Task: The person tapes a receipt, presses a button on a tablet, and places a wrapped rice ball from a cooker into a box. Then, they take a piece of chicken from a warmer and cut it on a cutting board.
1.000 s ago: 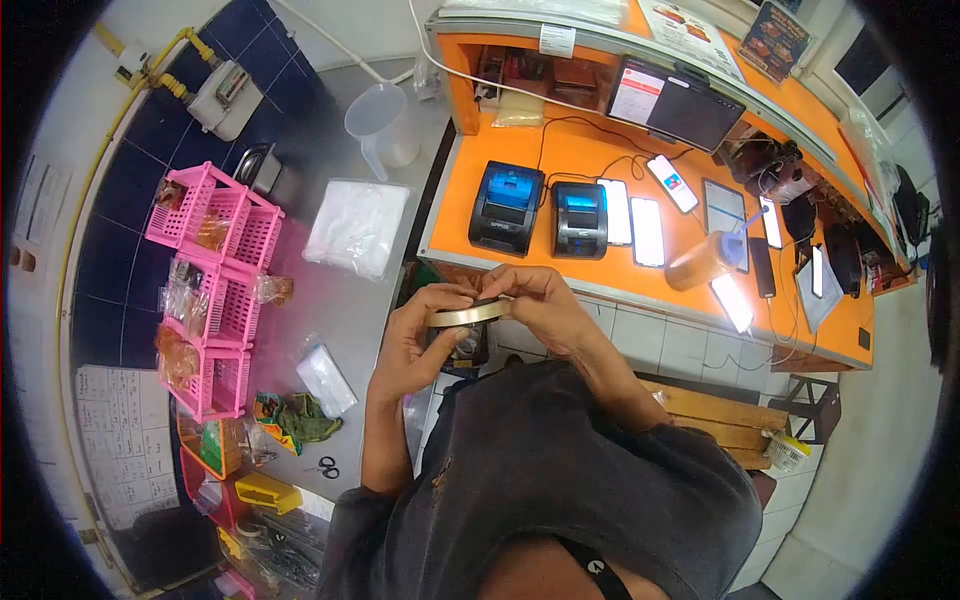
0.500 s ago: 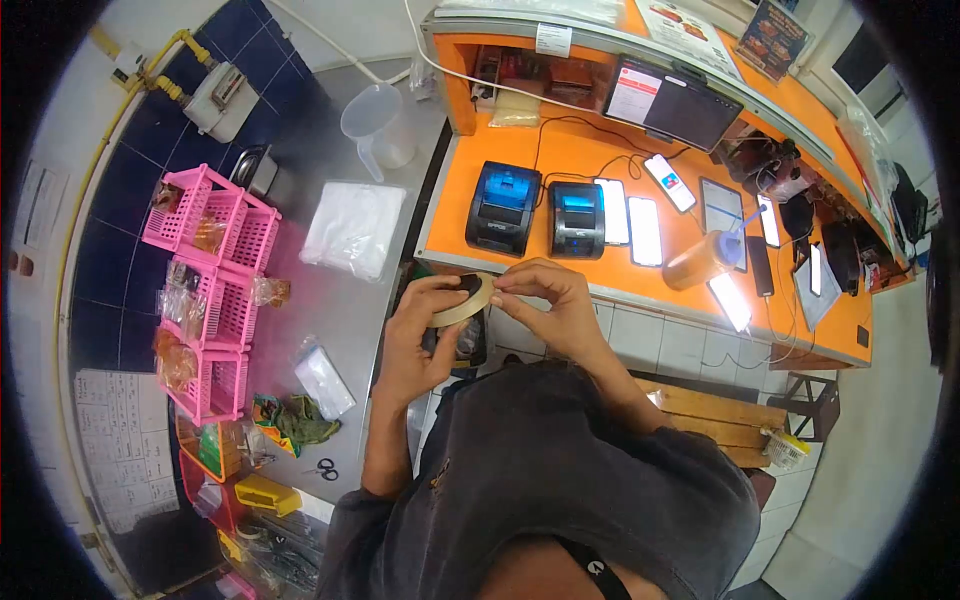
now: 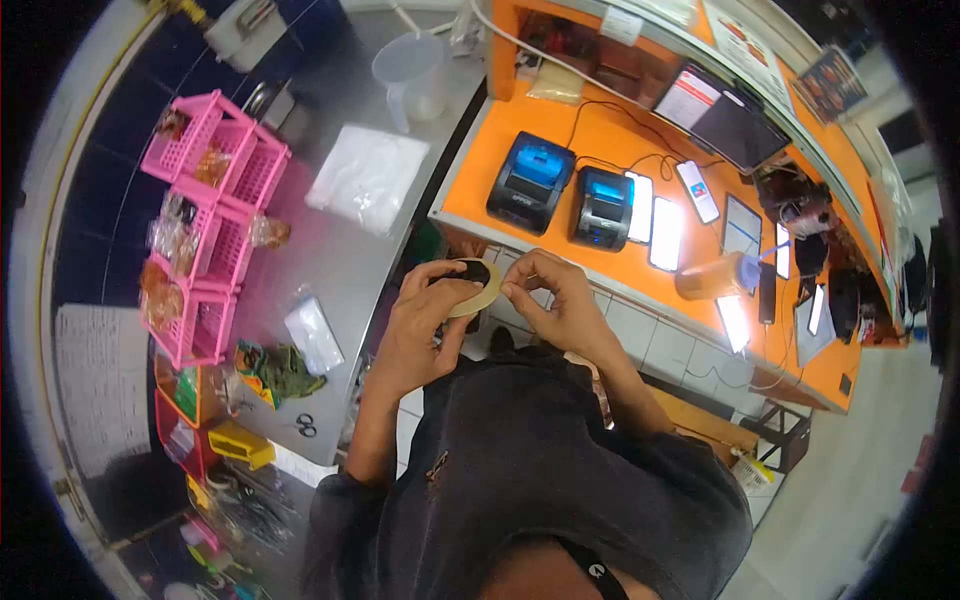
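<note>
My left hand [image 3: 425, 325] is wrapped around a roll of pale tape [image 3: 487, 291], its fingers reaching over the dark core and the thumb under the rim. Just right of the roll, my right hand [image 3: 560, 305] has thumb and forefinger pinched together. A small gap separates those fingertips from the tape's edge. Whether a strip of tape runs between them is too fine to make out. Both hands are in front of my chest, above the floor between the steel counter [image 3: 350, 255] and the orange desk [image 3: 465, 190].
Pink stacked baskets [image 3: 215, 235], a stack of white plastic bags [image 3: 370, 175], a clear jug [image 3: 410, 75] and scissors [image 3: 306, 425] are on the left counter. The desk holds two black printers [image 3: 530, 185], several phones [image 3: 667, 232], a monitor [image 3: 722, 115] and an orange-filled bottle [image 3: 715, 277].
My view has tilted and shifted. The right fingertips, at the roll's edge before, now sit slightly apart from it. The tape roll stays in my left hand, its flat side turned more towards me.
</note>
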Action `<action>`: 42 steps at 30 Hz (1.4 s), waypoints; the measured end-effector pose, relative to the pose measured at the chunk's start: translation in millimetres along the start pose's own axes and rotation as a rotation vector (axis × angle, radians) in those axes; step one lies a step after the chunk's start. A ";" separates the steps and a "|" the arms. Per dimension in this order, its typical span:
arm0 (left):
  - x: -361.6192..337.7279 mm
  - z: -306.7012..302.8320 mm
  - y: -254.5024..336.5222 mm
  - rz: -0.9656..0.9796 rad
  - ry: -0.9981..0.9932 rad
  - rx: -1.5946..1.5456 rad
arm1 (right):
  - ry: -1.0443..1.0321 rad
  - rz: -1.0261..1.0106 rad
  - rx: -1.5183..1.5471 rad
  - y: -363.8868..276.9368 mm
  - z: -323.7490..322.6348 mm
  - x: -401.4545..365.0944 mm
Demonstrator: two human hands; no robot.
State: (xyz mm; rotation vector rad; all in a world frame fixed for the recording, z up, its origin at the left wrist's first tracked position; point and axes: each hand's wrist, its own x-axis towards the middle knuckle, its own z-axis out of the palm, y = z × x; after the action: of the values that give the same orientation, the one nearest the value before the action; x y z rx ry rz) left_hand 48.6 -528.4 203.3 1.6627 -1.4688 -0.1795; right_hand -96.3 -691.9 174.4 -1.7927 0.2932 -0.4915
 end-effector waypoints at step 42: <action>-495.0 -222.1 -111.7 -0.802 1.529 0.608 | -1.078 -1.019 -0.278 -80.6 705.5 28.1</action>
State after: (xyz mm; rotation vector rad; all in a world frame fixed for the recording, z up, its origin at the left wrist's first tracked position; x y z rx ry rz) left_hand 124.8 -1.8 49.5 1.9161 0.3577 0.9896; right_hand 258.0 -79.9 103.7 -2.1189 -1.3981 -0.0895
